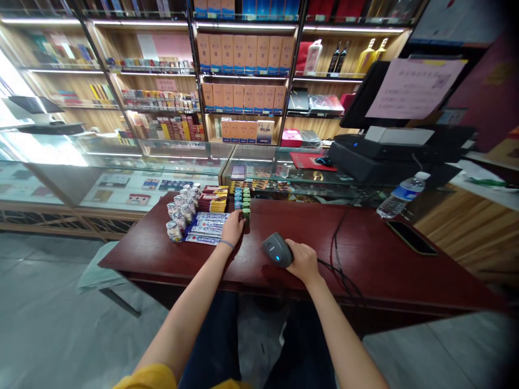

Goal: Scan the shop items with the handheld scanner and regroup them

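**Yellow sleeve (148,376) at the lower edge, scanner (277,249) gripped, green can (246,215) touched**

The left hand (233,229) has its fingers bunched at the nearest green can, beyond and left of the scanner; whether they pinch it or only touch it, I cannot tell. The right hand (304,261) has its fingers wrapped around the scanner's handle. The step appears to be handling that can with the scanner held ready; lifting it would call for a sure pinch that spares its row.

Farther left of the scanner lie packets (207,227), with jars (174,231) past them. Right of the scanner, a cable (338,254) crosses the tabletop (292,216), then come a phone (411,237) and a bottle (403,194).
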The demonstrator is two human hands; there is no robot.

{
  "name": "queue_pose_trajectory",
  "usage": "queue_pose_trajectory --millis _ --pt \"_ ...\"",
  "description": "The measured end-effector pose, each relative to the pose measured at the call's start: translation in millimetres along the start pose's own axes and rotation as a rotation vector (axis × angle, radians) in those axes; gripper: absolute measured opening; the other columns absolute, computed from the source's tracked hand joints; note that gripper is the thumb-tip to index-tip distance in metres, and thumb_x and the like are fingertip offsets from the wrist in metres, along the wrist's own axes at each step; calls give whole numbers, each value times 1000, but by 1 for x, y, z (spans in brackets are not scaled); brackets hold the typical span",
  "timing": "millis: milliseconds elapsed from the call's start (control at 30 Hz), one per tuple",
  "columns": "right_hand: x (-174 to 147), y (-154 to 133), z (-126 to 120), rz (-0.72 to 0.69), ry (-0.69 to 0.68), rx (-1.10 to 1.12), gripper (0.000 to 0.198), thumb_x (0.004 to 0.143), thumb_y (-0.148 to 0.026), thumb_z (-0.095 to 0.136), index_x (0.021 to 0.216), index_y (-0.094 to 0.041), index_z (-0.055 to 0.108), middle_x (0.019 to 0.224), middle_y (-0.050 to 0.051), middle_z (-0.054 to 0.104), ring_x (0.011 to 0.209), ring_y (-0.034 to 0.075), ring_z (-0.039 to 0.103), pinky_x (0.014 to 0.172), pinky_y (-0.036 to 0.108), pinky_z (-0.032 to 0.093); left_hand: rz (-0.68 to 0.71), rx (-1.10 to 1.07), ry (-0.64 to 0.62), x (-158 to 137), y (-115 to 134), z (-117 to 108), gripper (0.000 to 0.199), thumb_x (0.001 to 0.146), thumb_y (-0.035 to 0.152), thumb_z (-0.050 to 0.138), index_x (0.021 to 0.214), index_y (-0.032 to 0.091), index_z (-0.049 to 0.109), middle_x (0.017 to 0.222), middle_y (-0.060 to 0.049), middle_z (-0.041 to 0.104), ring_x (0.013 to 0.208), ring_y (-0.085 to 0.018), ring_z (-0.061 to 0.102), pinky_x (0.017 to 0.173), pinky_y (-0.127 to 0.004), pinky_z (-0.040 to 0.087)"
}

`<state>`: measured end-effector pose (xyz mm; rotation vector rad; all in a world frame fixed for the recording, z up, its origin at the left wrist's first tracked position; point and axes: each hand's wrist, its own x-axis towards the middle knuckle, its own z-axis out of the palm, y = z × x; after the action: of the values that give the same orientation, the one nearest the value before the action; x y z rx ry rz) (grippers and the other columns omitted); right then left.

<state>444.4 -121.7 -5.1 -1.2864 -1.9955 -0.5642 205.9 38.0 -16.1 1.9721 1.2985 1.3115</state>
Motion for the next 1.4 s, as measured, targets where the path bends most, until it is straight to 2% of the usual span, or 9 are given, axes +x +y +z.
queue_pose_trajectory --millis 500,800,967,1100,1200,1300,1400 --pt "-1 1 1 -10 12 6 37 78 -29 55 112 -13 56 90 7 71 74 17 64 69 29 41 33 194 -16 -1 0 2 31 85 14 59 115 18 55 110 -11 65 105 -24 61 92 -37 49" --pt "0 0 1 -10 11 12 38 78 -29 55 111 -11 57 87 7 70 72 17 63 67 29 40 72 199 11 0 -4 3 30 83 13 60 113 17 55 105 -11 65 102 -25 62 89 -39 51" --pt "1 0 0 -11 12 6 36 78 -29 55 110 -11 57 87 7 70 71 17 62 67 29 39 92 116 36 0 -8 5 35 82 12 61 115 18 54 105 -10 65 101 -23 63 91 -40 52" --pt "0 0 0 -13 14 -4 36 79 -30 54 110 -12 57 87 7 70 71 17 63 67 29 39 112 57 103 0 -5 4 37 83 14 62 118 19 53 109 -10 63 98 -21 64 90 -39 53" --pt "0 0 0 -18 14 -13 37 79 -30 55 111 -12 56 88 7 70 71 17 63 67 29 40 143 46 184 -2 2 -2 30 87 21 60 116 19 54 107 -9 62 98 -20 62 88 -38 52" --pt "1 0 0 -23 24 -5 37 79 -29 54 112 -12 56 89 7 71 72 17 63 68 29 40 163 21 276 -7 12 -10 18 91 29 55 106 19 57 98 -7 63 90 -18 62 79 -33 51" --pt "1 0 0 -18 23 -4 37 79 -29 54 112 -13 56 89 7 71 72 17 63 67 29 40 146 -10 315 -14 20 -15 16 94 33 50 97 20 58 85 -4 63 77 -15 61 72 -28 48"
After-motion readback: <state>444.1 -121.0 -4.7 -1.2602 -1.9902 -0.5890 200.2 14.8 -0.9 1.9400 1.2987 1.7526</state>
